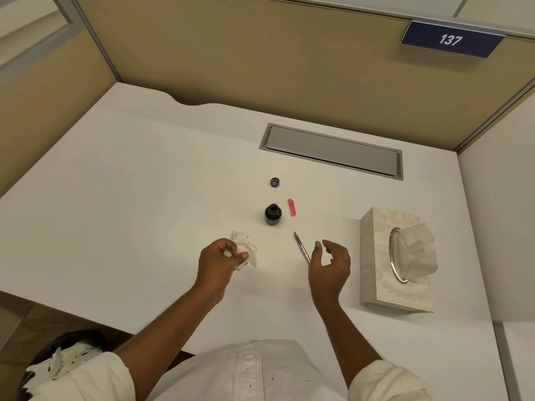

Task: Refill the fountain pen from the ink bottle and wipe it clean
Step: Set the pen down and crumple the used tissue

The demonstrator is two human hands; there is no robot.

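The fountain pen [301, 246] lies on the white desk, nib pointing away from me, uncapped. My right hand [330, 267] hovers just right of its rear end, fingers spread, holding nothing. My left hand [217, 263] grips a crumpled white tissue [246, 248] resting on the desk. The open ink bottle [273, 214] stands upright beyond both hands. Its round cap [275, 182] lies further back. The pink pen cap [292, 207] lies just right of the bottle.
A patterned tissue box [379, 256] with a tissue sticking out sits at the right. A grey cable hatch [331, 150] is set into the desk [130, 183] at the back. A bin with used tissues [63, 363] is at the lower left.
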